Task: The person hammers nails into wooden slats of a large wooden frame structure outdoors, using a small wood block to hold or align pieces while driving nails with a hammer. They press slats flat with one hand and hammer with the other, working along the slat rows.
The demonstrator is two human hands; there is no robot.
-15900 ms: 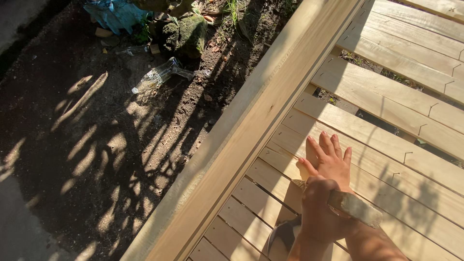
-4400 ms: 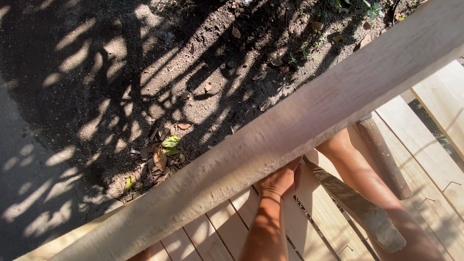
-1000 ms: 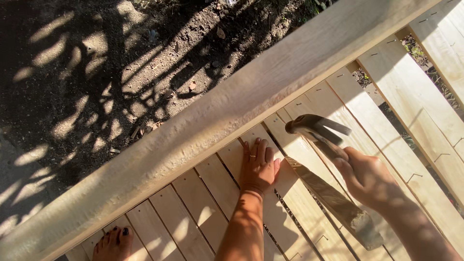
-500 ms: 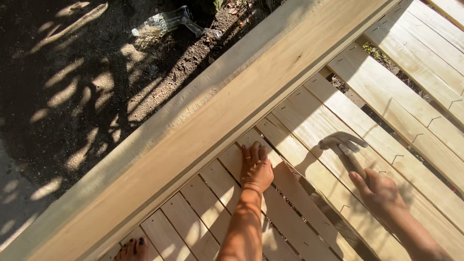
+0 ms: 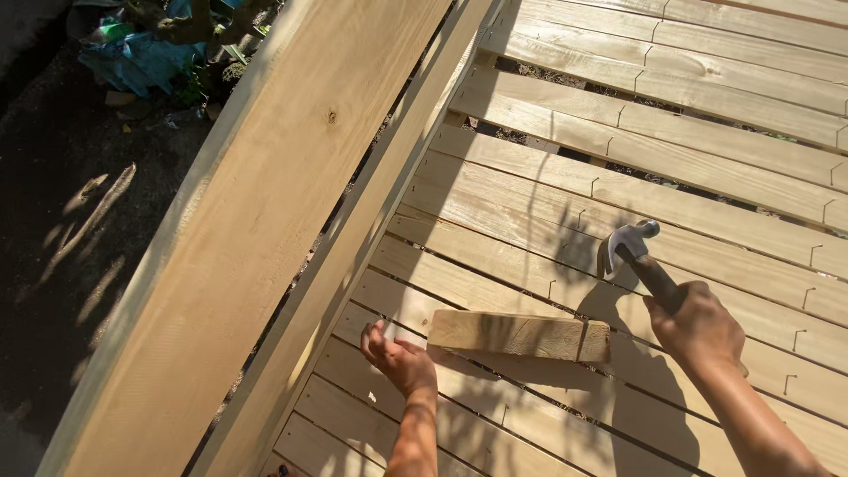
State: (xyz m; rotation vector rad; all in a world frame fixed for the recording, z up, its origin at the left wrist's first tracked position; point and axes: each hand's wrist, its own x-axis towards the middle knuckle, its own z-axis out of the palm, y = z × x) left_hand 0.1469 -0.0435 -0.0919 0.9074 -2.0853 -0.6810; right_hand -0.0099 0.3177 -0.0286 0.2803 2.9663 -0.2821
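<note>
My right hand [image 5: 698, 331] grips the wooden handle of a claw hammer [image 5: 629, 245], whose steel head is raised above the slatted wooden deck [image 5: 671, 141]. My left hand [image 5: 397, 358] holds the left end of a short wooden block [image 5: 517, 336] that lies across the deck slats between my hands. The left hand's fingers curl around the block's end, close to the thick wooden rail [image 5: 256, 230] running diagonally on the left.
Partly driven nails [image 5: 592, 187] stick up along the deck slats. Beyond the rail lies dark soil [image 5: 71, 238] with a blue bag and litter [image 5: 132, 57] at the top left. Gaps between far slats show the ground below.
The view has swung over the deck. My left hand, flat on the slats before, now holds a wooden block. My right hand again holds the hammer raised.
</note>
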